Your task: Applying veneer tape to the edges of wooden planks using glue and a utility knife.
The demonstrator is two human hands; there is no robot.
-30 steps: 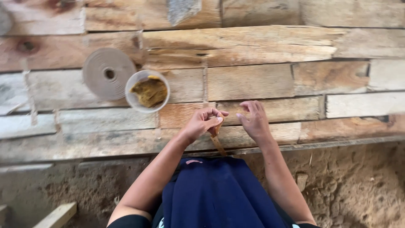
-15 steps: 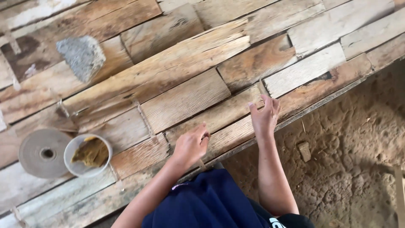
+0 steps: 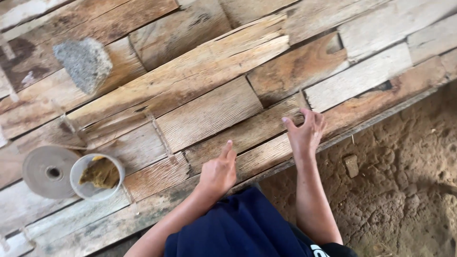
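I look down on a surface of rough wooden planks (image 3: 209,109) laid side by side. My left hand (image 3: 218,172) rests on a plank near the front edge, fingers loosely curled with one finger stretched forward, and I see nothing in it. My right hand (image 3: 304,133) lies a little farther right, fingers spread, fingertips touching the seam between two planks. A white cup (image 3: 96,177) holding a brown-yellow lump stands to the left of both hands, beside a grey round disc (image 3: 47,171) with a centre hole.
A grey rough stone (image 3: 84,63) lies on the planks at the upper left. Sandy ground (image 3: 404,181) with a small stone block (image 3: 352,165) runs along the plank edge at the right. My dark blue clothing (image 3: 238,228) fills the bottom centre.
The view has swung and tilted, so the planks now run diagonally. My hands have parted: the right has slid along the planks, and the small piece held between them earlier is out of sight.
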